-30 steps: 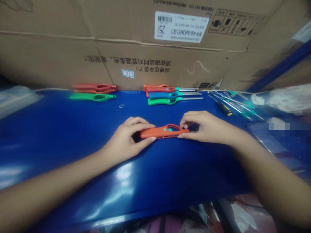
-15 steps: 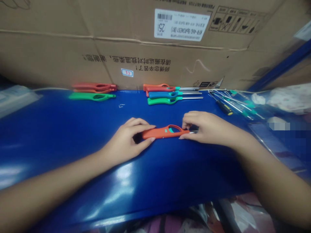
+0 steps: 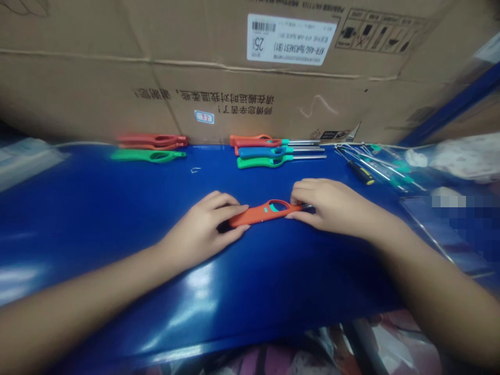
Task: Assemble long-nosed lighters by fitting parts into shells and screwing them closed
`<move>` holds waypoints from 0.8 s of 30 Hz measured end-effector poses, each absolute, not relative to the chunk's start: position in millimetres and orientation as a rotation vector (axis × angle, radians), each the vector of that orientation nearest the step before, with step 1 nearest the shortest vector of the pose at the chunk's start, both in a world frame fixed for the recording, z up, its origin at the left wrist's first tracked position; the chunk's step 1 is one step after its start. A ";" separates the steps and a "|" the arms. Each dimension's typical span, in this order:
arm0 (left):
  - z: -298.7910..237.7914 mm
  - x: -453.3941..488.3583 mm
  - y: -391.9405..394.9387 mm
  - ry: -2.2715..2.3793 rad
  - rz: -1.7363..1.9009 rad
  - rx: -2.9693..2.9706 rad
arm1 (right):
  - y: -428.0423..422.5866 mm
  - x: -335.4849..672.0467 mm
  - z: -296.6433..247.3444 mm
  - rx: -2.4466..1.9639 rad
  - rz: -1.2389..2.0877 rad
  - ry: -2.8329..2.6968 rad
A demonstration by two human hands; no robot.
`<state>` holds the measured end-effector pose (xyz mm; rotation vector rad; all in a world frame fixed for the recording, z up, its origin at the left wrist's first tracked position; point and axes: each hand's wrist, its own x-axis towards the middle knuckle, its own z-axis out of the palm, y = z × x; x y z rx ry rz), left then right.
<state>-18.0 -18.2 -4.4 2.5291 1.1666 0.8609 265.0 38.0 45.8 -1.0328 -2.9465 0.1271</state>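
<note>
An orange lighter body (image 3: pixel 261 213) with a teal trigger lies on the blue table (image 3: pixel 117 208) between my hands. My left hand (image 3: pixel 203 229) pinches its left end between thumb and fingers. My right hand (image 3: pixel 328 205) is closed on its right end, where a thin metal tube sticks out under the fingers. The lighter body is tilted slightly, its right end higher.
Three finished lighters (image 3: pixel 269 152) with metal tubes lie at the back centre. Orange and green lighter shells (image 3: pixel 150 147) lie at the back left. Loose metal tubes and a screwdriver (image 3: pixel 361 174) sit at the right. A large cardboard box (image 3: pixel 234 67) walls the back.
The orange lighter body has tilted a little, with its right end raised. My right fingers have closed further over the metal tube end. My left hand has barely shifted.
</note>
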 end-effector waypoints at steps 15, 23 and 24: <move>-4.6 -19.1 -19.6 1.206 0.886 2.504 | 40.0 263.6 46.8 -1.116 0.153 -2.852; 0.6 -18.4 -20.4 1.188 0.923 2.388 | 39.7 263.6 47.2 -1.039 0.157 -2.838; 0.9 -18.4 -20.7 1.176 0.925 2.381 | 39.8 263.6 47.5 -1.009 0.152 -2.843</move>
